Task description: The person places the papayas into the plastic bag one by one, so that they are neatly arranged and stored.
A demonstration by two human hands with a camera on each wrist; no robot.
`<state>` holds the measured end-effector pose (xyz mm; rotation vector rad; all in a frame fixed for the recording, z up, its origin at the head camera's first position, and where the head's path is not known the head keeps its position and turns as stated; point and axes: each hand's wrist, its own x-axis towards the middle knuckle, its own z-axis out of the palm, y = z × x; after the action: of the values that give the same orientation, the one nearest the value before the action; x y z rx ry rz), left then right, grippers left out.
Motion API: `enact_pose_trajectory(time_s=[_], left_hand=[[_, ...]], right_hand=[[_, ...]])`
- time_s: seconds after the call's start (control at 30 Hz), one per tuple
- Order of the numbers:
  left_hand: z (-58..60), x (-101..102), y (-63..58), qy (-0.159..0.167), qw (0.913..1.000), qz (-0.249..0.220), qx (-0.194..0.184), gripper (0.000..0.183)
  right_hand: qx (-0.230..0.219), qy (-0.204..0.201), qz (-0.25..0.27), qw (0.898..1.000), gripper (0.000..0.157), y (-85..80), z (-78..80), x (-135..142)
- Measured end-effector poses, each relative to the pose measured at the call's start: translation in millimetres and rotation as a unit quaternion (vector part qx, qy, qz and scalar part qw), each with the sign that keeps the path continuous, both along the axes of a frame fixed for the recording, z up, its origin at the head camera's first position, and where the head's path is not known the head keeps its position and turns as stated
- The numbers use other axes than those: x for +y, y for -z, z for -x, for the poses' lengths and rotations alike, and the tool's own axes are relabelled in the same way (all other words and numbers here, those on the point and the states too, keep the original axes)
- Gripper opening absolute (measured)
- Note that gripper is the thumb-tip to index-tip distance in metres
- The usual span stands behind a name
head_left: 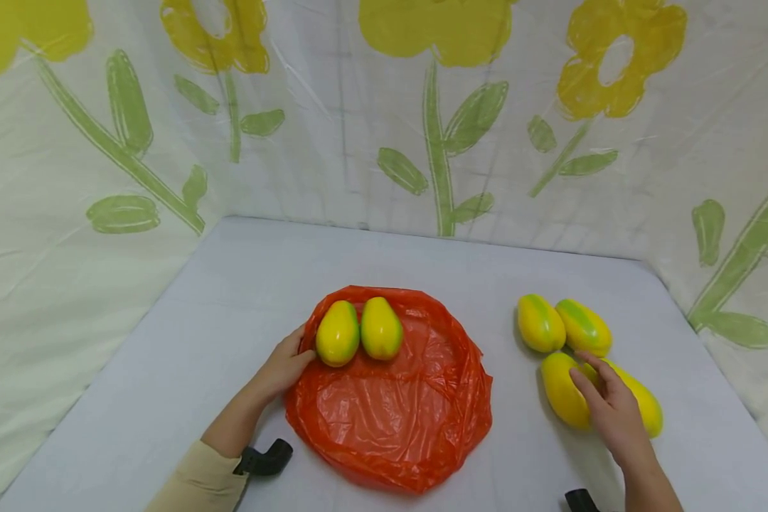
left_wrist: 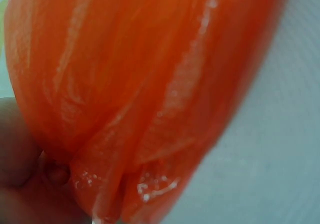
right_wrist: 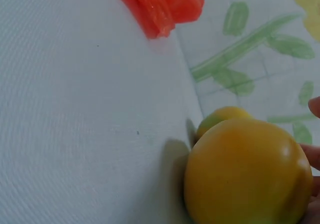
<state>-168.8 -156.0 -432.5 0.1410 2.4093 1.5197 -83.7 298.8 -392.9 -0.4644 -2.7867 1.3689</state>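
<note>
A red plastic bag (head_left: pixel 390 419) lies spread wide, its crumpled rim forming a rough circle. Two yellow-green papayas, one left (head_left: pixel 337 334) and one right (head_left: pixel 381 328), lie inside near its far left side. My left hand (head_left: pixel 288 366) grips the bag's left rim, thumb over the edge and fingers outside, partly hidden by the plastic. On the right, my right hand (head_left: pixel 614 409) reaches over a papaya (head_left: pixel 560 391) with spread fingers. In the right wrist view, fingers (right_wrist: pixel 314 156) are right at that papaya's side. Another papaya (head_left: pixel 643 405) is partly covered by the hand.
Two further papayas, one at left (head_left: pixel 540 323) and one at right (head_left: pixel 582 327), lie just beyond the right hand. The white table (head_left: pixel 230 284) meets a flower-printed curtain (head_left: pixel 333 142) behind. Black curved pieces, one at the left wrist (head_left: pixel 265 459), sit by both wrists.
</note>
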Motion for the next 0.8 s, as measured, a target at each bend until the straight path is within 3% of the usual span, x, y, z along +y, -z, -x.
enact_pose_trajectory(time_s=[0.2, 0.47, 0.8], left_hand=[[0.5, -0.1, 1.5, -0.002, 1.0, 0.0, -0.003, 0.06], [0.2, -0.6, 2.5, 0.004, 1.0, 0.0, -0.001, 0.061], [-1.0, 0.1, -0.9, 0.0, 1.0, 0.001, 0.0, 0.06]], right_hand=[[-0.002, 0.001, -0.013, 1.0, 0.059, 5.5, 2.1, 0.1], [-0.003, -0.036, -0.014, 0.999, 0.06, 16.1, 2.9, -0.1], [-0.014, -0.027, 0.093, 0.995, 0.064, 24.1, 4.8, -0.9]])
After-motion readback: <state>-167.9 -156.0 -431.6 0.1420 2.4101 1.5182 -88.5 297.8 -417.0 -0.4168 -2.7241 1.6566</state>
